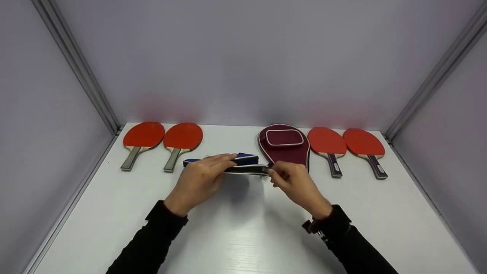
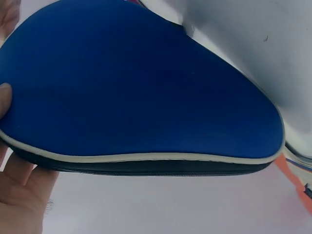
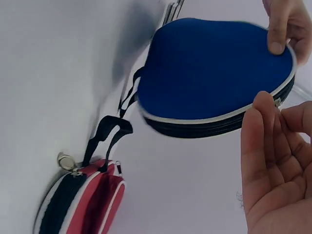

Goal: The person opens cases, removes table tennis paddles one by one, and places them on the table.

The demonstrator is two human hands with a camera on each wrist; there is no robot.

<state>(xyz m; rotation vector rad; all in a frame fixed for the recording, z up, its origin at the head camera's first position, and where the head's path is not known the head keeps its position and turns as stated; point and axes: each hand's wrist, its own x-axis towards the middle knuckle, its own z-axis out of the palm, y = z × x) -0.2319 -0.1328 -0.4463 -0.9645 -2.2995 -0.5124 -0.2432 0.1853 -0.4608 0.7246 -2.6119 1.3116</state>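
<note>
A blue table tennis bat case with white piping and a black zipped side is held up over the table, seen nearly edge-on in the head view. My left hand grips it, with the thumb on the blue face and the fingers beneath in the left wrist view. At the case's rounded edge, my right hand pinches at the zip, where a bit of the metal zip pull shows between thumb and fingers. A black strap loop hangs from the case's far side in the right wrist view.
A dark red bat case with a front pocket lies behind my right hand. Two red bats with grey handles lie at the back left of the white table. Two more red bats with dark handles lie at the back right. Walls enclose the table.
</note>
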